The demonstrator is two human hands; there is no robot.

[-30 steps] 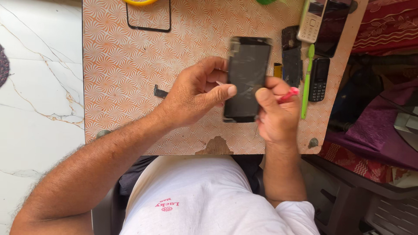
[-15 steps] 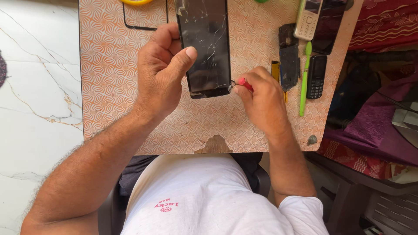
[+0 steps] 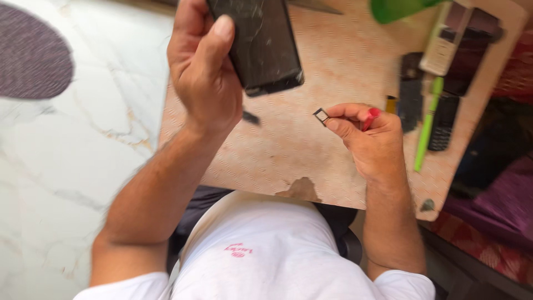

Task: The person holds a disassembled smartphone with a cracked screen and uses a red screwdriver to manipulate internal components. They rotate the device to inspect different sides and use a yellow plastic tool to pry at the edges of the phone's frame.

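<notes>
Over board [image 3: 333, 166]: phone [image 3: 261, 44] in left hand [image 3: 202, 72].

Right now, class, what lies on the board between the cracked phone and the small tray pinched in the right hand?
In the head view, only bare patterned board separates the phone from the tray.

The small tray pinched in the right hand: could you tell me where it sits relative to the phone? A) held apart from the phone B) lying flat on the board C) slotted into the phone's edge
A: the right hand pinches the small tray above the board, clear of the cracked phone gripped by the left hand.
</notes>
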